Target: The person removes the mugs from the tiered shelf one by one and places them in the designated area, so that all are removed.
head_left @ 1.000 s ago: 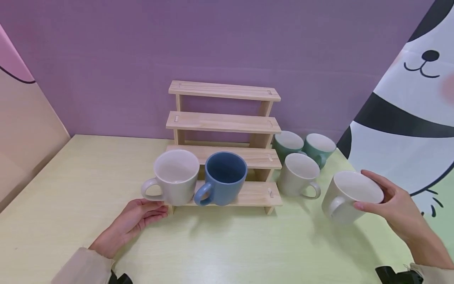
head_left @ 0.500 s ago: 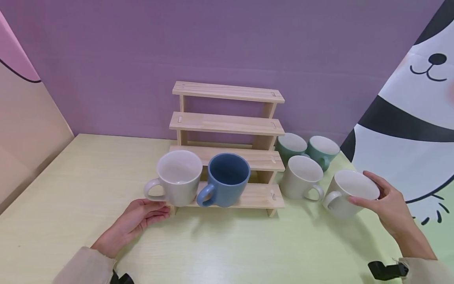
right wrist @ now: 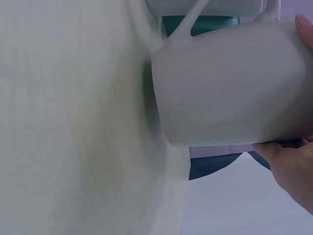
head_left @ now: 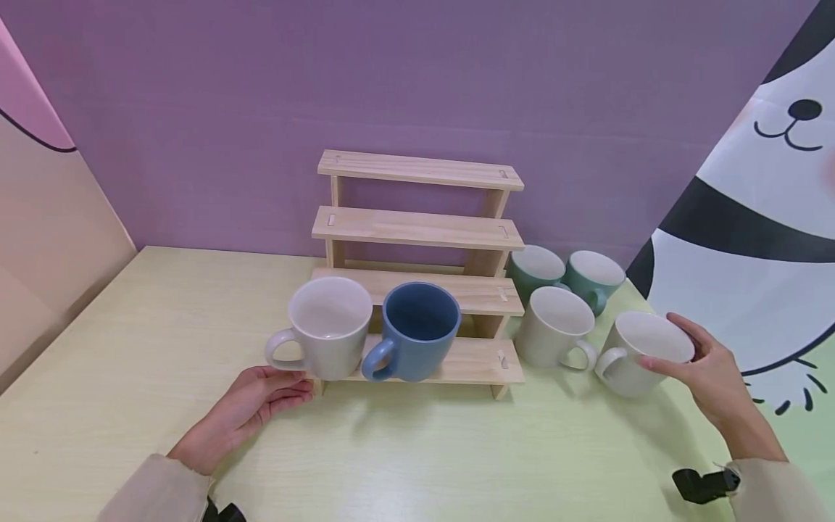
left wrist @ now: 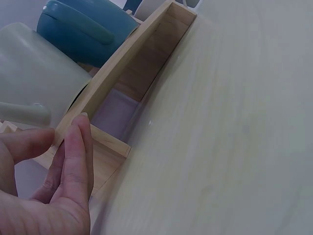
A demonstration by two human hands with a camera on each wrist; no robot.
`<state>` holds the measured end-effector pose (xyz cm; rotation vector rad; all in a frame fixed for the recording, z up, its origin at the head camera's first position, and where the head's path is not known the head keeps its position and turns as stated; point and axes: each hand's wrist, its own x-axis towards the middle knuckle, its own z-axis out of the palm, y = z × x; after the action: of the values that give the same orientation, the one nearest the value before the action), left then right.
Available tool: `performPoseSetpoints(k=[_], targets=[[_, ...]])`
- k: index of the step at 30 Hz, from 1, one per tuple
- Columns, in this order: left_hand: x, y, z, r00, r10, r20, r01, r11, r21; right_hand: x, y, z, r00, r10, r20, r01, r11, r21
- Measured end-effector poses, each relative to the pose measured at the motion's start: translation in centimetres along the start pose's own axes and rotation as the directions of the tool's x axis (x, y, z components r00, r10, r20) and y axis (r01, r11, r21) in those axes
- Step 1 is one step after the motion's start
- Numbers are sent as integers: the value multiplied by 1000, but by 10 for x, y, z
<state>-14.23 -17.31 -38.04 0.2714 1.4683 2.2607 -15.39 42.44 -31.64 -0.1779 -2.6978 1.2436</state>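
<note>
Head view: right hand point(head_left: 711, 366), gripping the white mug point(head_left: 642, 351), has lowered it toward the tabletop point(head_left: 417, 449); left hand point(head_left: 251, 406) stays relaxed beside the rack point(head_left: 417, 290).

1. A pale yellow-green table point(head_left: 130, 348) with a faint wood grain carried everything, meeting a purple wall at its back.
2. A stepped wooden rack point(head_left: 417, 225) of four tiers stood on it near the back, its feet on the tabletop.
3. On the rack's lowest tier sat a white mug point(head_left: 326, 337) at the left end and a blue mug point(head_left: 417, 330) touching it on the right, both with handles turned left.
4. Right of the rack, directly on the table, stood a cream mug point(head_left: 551, 326), and behind it two green mugs point(head_left: 564, 272) side by side.
5. Farther right sat another white mug point(head_left: 636, 355), near the table's right edge.
</note>
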Motion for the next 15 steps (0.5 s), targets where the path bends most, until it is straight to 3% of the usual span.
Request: performPoseSetpoints(k=[15], targets=[[0,1,2,999,-23,-38,24,1000,19,19,7,10,999,34,-37,-31,997,71]])
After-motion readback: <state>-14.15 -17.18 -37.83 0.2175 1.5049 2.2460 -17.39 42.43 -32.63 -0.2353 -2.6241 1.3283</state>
